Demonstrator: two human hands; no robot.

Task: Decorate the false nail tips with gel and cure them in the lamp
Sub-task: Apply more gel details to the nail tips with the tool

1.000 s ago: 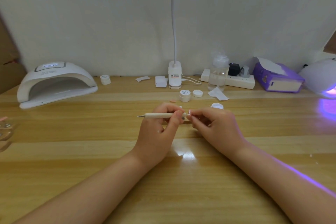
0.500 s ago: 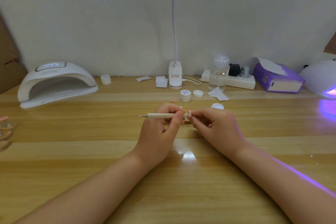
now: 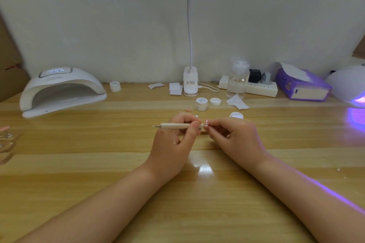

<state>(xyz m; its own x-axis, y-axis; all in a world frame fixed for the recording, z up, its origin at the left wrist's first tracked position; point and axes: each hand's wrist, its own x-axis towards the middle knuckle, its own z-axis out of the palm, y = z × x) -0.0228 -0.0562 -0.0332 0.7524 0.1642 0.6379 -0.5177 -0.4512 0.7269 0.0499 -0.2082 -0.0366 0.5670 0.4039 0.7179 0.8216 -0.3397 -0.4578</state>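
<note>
The nail tip [image 3: 206, 123] sits pinched between the fingertips of my right hand [image 3: 236, 137], held just above the wooden table [image 3: 98, 163] at its middle, with small pale dots showing on its face. My left hand [image 3: 173, 138] grips the dotting tool [image 3: 178, 126] with curled fingers and thumb; the tool lies level, its metal point sticking out to the left and its near end touching or almost touching the tip, so the tip lies right at the meeting of my two grips. Just behind my hands stand two small white gel jars, one capped jar [image 3: 201, 104] and one open jar [image 3: 236, 115] partly hidden by my right knuckles, with a loose lid [image 3: 215, 101] between them; a third jar [image 3: 115, 86] stands farther back on the left. A loose pink nail tip [image 3: 188, 109] lies near the capped jar. There are two curing lamps: one white lamp [image 3: 59, 90] at back left, one glowing purple lamp [image 3: 350, 89] at far right. Along the wall stand a clip desk lamp [image 3: 190, 83], a clear pump bottle [image 3: 237, 79], a power strip [image 3: 256, 87] and a purple tissue box [image 3: 302, 85].
</note>
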